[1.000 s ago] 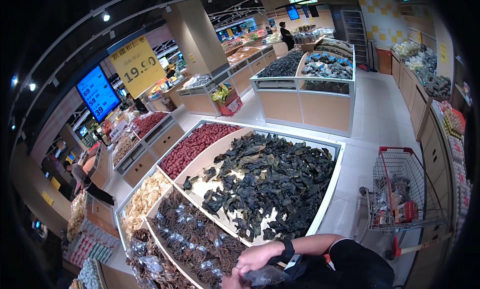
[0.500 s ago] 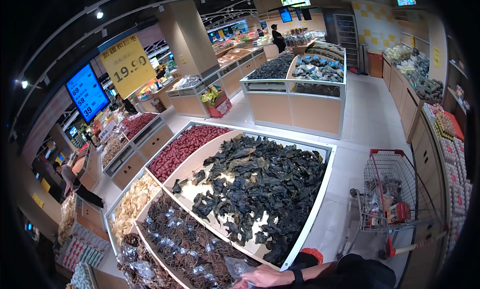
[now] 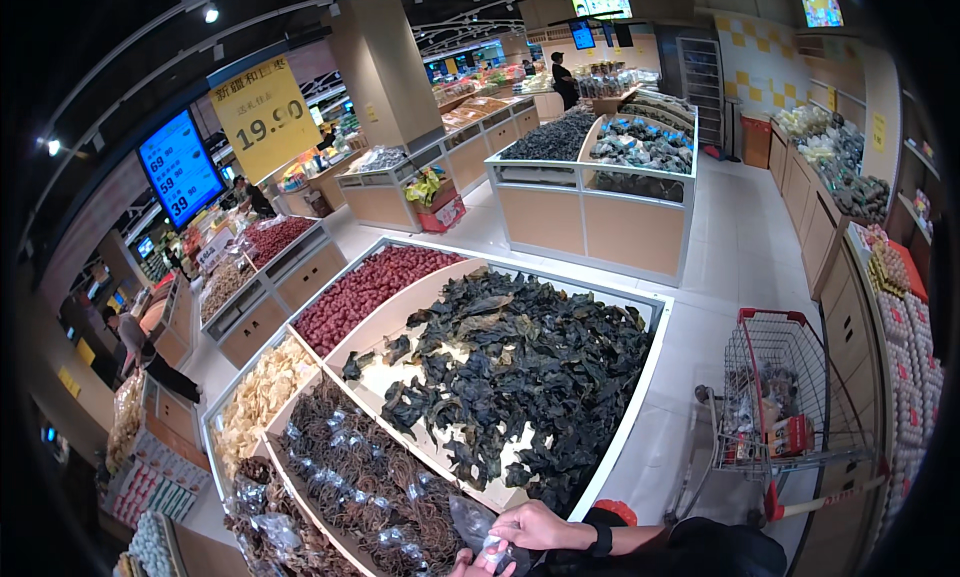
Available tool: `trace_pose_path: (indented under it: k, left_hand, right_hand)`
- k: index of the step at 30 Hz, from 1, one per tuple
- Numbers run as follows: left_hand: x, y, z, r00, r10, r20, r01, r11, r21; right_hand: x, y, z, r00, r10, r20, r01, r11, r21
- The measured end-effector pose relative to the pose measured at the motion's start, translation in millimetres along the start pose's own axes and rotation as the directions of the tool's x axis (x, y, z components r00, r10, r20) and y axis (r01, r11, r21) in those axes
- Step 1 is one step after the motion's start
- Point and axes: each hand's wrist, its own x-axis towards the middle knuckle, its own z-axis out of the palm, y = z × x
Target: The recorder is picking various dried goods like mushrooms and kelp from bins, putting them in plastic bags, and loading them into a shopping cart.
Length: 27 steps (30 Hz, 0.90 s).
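Observation:
At the lower edge, my right hand (image 3: 538, 527), with a dark band on its wrist, is closed in a pinch on a clear plastic bag (image 3: 468, 517). My left hand (image 3: 472, 566) meets it from below, its fingers closed on the bag too; the picture's edge cuts off most of it. A small whitish patch shows between the fingers, and what the bag holds is hard to make out. Both hands are over the near corner of a display bin, beside brown stringy dried goods (image 3: 345, 467) mixed with shiny clear wrapping. Dark, leafy dried pieces (image 3: 530, 357) fill the compartment beyond.
Red dried fruit (image 3: 385, 287) and pale dried slices (image 3: 262, 407) occupy other compartments. To the right stands a wire shopping cart (image 3: 775, 377) with goods in it. Egg trays (image 3: 905, 357) line the right side. More display bins (image 3: 590, 212) stand farther back, with people at a distance.
My right hand has risen slightly, and more of my left hand now shows beside it at the bag. The view has shifted a little.

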Motion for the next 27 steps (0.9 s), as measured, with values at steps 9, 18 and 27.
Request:
trace_pose_path:
  k: [9,18,27]
  left_hand:
    - [9.5,-9.0,1.4,0.975,0.200,0.097,-0.195,0.979,-0.060]
    - [21.4,-5.8,11.9,0.917,0.366,0.158,-0.339,0.925,-0.170]
    - [24.8,-16.8,38.2,0.902,0.403,0.156,-0.420,0.903,0.089]
  right_hand:
    - [-1.9,-14.0,1.7,0.997,-0.054,0.061,0.056,0.998,-0.032]
    - [-18.3,-63.0,-6.0,0.959,-0.276,-0.058,0.269,0.958,-0.100]
    - [-13.5,-69.4,5.8,0.902,-0.267,-0.340,0.258,0.963,-0.072]
